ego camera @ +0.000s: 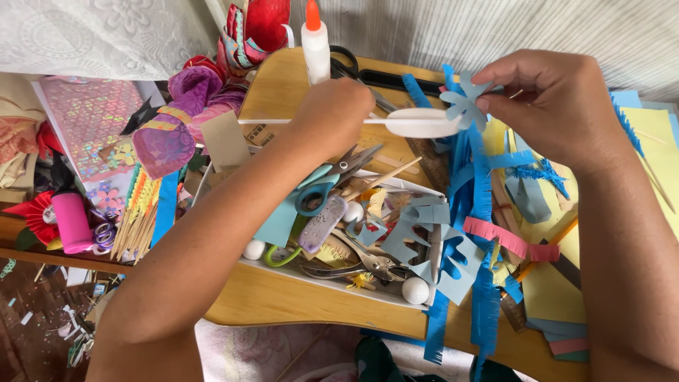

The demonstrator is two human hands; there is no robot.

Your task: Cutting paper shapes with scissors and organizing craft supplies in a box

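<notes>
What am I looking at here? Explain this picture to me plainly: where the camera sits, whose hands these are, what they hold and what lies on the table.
There is one picture, taken by a camera worn on a person's head, looking down at their own two bare hands over a wooden table. The left hand grips a thin white stick with a white oval piece on it. The right hand pinches a blue paper cutout against the oval's tip. Below them lie craft supplies: teal-handled scissors, fringed blue paper strips, small white foam balls and a pink fringed strip. A glue bottle with an orange cap stands behind.
</notes>
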